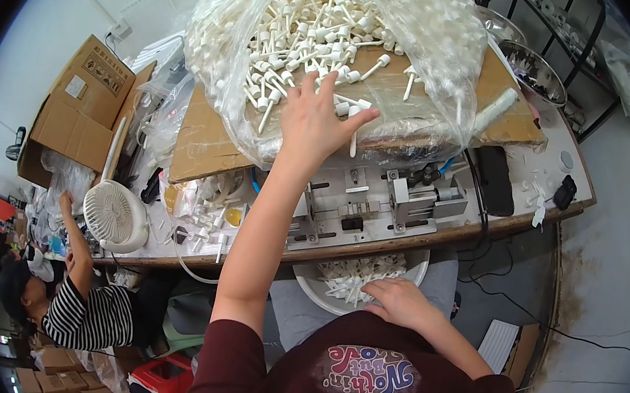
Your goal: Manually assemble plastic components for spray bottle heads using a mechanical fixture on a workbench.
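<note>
A clear plastic bag (426, 16) lies opened on a cardboard sheet, heaped with white capped sticks (310, 23), each a thin stem with a wide round head. Over the near edge of this heap my left hand (317, 120) reaches with fingers and thumb spread, nothing visibly gripped; its fingertips are at several loose sticks. Low in front of me, a white basin (420, 273) holds many small white pieces (360, 274). My right hand (400, 301) rests at the basin's near side, fingers stretched over the pieces and thumb apart, holding nothing that I can see.
A metal fixture (426, 200) is mounted on the bench under the cardboard sheet (210, 136). A white fan (115, 215) and a cardboard box (78, 110) stand left, near a co-worker in a striped shirt (91, 315). Black cables (477, 190) hang right; metal bowls (535, 70) sit behind.
</note>
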`<move>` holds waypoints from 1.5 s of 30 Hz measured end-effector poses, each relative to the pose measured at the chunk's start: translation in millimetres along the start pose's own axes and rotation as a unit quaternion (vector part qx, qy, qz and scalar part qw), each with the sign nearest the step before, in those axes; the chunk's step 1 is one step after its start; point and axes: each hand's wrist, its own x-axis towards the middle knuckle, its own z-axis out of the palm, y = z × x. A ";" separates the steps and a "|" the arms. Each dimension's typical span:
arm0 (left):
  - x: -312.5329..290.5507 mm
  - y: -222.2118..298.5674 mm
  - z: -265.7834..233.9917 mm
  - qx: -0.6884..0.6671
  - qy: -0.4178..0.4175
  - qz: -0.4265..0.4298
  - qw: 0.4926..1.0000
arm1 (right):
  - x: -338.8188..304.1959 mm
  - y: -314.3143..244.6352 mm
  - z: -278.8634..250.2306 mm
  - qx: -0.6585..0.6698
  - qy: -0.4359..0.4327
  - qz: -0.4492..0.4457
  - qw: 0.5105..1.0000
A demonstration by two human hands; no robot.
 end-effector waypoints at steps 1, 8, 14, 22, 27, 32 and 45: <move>5.1 3.4 2.4 0.013 -0.034 -0.016 0.999 | -2.5 1.0 0.2 0.007 -0.006 0.005 1.000; 14.1 -18.2 14.3 -0.084 -0.080 0.025 0.993 | -2.6 4.9 -1.7 0.007 -0.037 0.003 0.999; 13.6 -26.2 14.8 -0.117 -0.062 0.013 0.991 | 5.0 3.1 -12.0 -0.004 -0.008 -0.004 1.000; 16.3 -40.1 25.2 -0.009 0.088 0.096 0.991 | -15.4 9.7 -13.5 -0.008 0.029 0.017 0.999; 19.6 -35.1 20.2 -0.062 0.056 0.056 0.995 | -15.7 7.6 -12.9 -0.012 0.027 0.022 0.999; 38.6 -46.8 0.6 -0.206 0.031 -0.074 0.975 | -2.1 -4.3 -25.1 -0.013 0.044 0.009 0.999; -33.0 42.0 -59.9 -0.623 0.108 -0.067 0.772 | 76.2 -76.7 -103.8 0.424 0.298 0.013 0.855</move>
